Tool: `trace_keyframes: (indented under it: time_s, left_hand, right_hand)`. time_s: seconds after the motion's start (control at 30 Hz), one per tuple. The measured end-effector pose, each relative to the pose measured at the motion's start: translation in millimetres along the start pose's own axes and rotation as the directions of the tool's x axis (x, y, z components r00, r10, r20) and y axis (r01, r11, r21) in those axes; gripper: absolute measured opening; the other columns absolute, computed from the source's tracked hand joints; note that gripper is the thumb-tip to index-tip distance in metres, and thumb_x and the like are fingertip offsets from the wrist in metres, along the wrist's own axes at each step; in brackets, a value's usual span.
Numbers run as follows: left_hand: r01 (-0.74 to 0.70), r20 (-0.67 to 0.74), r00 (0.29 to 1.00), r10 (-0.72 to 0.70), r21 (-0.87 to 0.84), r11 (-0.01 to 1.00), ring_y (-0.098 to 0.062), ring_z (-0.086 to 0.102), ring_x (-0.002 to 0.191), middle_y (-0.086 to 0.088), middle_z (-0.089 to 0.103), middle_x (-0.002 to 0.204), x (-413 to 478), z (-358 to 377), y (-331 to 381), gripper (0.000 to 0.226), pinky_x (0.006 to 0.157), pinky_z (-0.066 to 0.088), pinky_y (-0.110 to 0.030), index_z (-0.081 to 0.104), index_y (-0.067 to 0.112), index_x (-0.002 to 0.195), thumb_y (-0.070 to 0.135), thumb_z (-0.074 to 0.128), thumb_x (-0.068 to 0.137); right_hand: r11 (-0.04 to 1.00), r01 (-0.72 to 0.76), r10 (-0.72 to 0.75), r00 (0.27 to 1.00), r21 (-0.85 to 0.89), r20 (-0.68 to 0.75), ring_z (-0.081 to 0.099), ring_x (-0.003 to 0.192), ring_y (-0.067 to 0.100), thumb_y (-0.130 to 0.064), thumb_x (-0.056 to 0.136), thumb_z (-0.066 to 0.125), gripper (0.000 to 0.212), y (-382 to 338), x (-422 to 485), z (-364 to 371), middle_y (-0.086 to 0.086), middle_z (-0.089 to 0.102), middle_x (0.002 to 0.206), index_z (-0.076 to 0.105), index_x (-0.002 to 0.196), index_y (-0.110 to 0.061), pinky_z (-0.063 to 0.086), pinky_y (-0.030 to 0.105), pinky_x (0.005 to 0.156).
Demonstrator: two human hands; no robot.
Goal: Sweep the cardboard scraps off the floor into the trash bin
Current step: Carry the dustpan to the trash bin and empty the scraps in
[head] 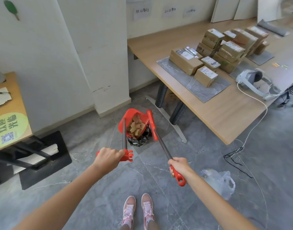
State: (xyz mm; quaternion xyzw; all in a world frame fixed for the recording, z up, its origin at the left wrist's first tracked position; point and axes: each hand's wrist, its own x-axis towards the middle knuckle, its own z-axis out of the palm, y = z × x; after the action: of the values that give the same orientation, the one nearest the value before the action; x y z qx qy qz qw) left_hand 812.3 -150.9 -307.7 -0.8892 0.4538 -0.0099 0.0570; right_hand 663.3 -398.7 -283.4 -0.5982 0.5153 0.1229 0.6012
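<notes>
Scraps [136,128] heaped where red dustpan [128,116] tips over bin [139,140]; can't tell which holds them. Bin on floor near table [225,117] leg. I see left hand [109,157] clenched round dustpan handle top, right hand [179,166] wrapped round broom [152,123] grip. Broom head just beside dustpan at bin rim. Plastic bag [220,181] on floor, right of shoes [137,209].
</notes>
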Motion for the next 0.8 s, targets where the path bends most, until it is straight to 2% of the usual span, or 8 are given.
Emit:
trace_keyframes:
  time_s: [0.1, 0.13, 0.2, 0.3, 0.4, 0.6, 0.77, 0.8]
  left_hand:
    - [0.027, 0.066, 0.997, -0.026, -0.012, 1.000, -0.022, 0.059, 0.037, 0.000, 0.060, 0.046, 0, -11, 18, 0.030, 0.034, 0.032, -0.020, 0.066, 0.024, 0.070, 0.046, 0.083, 0.060]
    - [0.052, 0.111, 0.993, -0.046, -0.050, 0.997, -0.023, 0.066, 0.050, -0.001, 0.066, 0.056, 1, -18, 25, 0.034, 0.040, 0.039, -0.023, 0.067, 0.023, 0.078, 0.055, 0.072, 0.070]
    - [0.181, 0.251, 0.959, -0.134, -0.172, 0.968, -0.024, 0.068, 0.072, 0.000, 0.069, 0.075, 6, -27, 37, 0.050, 0.054, 0.040, -0.027, 0.064, 0.021, 0.087, 0.069, 0.050, 0.079]
    - [0.298, 0.460, 0.873, -0.160, -0.245, 0.923, -0.019, 0.060, 0.071, 0.005, 0.061, 0.073, 18, -35, 41, 0.066, 0.060, 0.043, -0.030, 0.063, 0.019, 0.085, 0.081, 0.044, 0.074]
    - [0.273, 0.546, 0.830, -0.115, -0.217, 0.937, -0.017, 0.057, 0.066, 0.007, 0.057, 0.065, 26, -31, 34, 0.070, 0.058, 0.040, -0.029, 0.062, 0.018, 0.075, 0.085, 0.040, 0.074]
    - [0.106, 0.334, 0.940, -0.067, -0.101, 0.989, -0.022, 0.048, 0.056, 0.003, 0.036, 0.049, 40, -41, 25, 0.062, 0.050, 0.031, -0.029, 0.050, 0.016, 0.065, 0.075, 0.043, 0.082]
    - [-0.010, 0.262, 0.965, 0.010, -0.001, 1.000, -0.022, 0.048, 0.058, -0.002, 0.052, 0.059, 39, -44, 17, 0.058, 0.048, 0.027, -0.028, 0.050, 0.016, 0.070, 0.070, 0.039, 0.087]
    - [-0.033, 0.260, 0.965, 0.027, 0.019, 0.999, -0.021, 0.048, 0.058, -0.001, 0.049, 0.057, 38, -44, 17, 0.057, 0.048, 0.026, -0.027, 0.050, 0.015, 0.071, 0.069, 0.038, 0.088]
  right_hand:
    - [1.000, 0.002, -0.002, 1.000, -0.005, 0.004, 0.037, 0.022, 0.010, 0.004, 0.088, 0.046, 0.025, 3, 2, 0, 0.009, 0.042, 0.046, 0.046, 0.066, -0.008, 0.031, 0.012, 0.029]
    - [1.000, 0.005, -0.005, 1.000, -0.006, 0.005, 0.036, 0.022, 0.011, 0.004, 0.088, 0.046, 0.025, 3, 3, 0, 0.009, 0.042, 0.044, 0.045, 0.066, -0.007, 0.031, 0.012, 0.029]
    - [1.000, 0.008, -0.008, 1.000, -0.011, 0.005, 0.036, 0.022, 0.011, 0.003, 0.088, 0.046, 0.024, 1, 5, 1, 0.009, 0.042, 0.044, 0.045, 0.066, -0.007, 0.031, 0.012, 0.030]
    - [1.000, 0.009, -0.009, 1.000, -0.014, -0.002, 0.037, 0.024, 0.011, 0.003, 0.088, 0.047, 0.022, -4, 8, -2, 0.009, 0.043, 0.044, 0.046, 0.068, -0.007, 0.031, 0.013, 0.031]
    - [1.000, 0.010, -0.010, 1.000, -0.013, -0.002, 0.038, 0.025, 0.012, 0.003, 0.087, 0.048, 0.020, -9, 11, -7, 0.007, 0.044, 0.040, 0.047, 0.069, -0.007, 0.033, 0.014, 0.031]
    - [1.000, 0.005, -0.005, 1.000, -0.001, 0.000, 0.038, 0.024, 0.012, 0.003, 0.088, 0.048, 0.019, -10, 12, -13, 0.005, 0.044, 0.037, 0.047, 0.071, -0.005, 0.033, 0.015, 0.030]
    - [1.000, 0.011, -0.011, 1.000, -0.003, 0.002, 0.040, 0.026, 0.012, 0.003, 0.088, 0.049, 0.019, -15, 11, -17, 0.008, 0.045, 0.043, 0.048, 0.071, -0.005, 0.034, 0.016, 0.031]
    - [1.000, 0.014, -0.014, 1.000, -0.004, 0.004, 0.040, 0.026, 0.012, 0.003, 0.088, 0.049, 0.019, -16, 10, -18, 0.008, 0.045, 0.044, 0.048, 0.070, -0.006, 0.034, 0.016, 0.031]
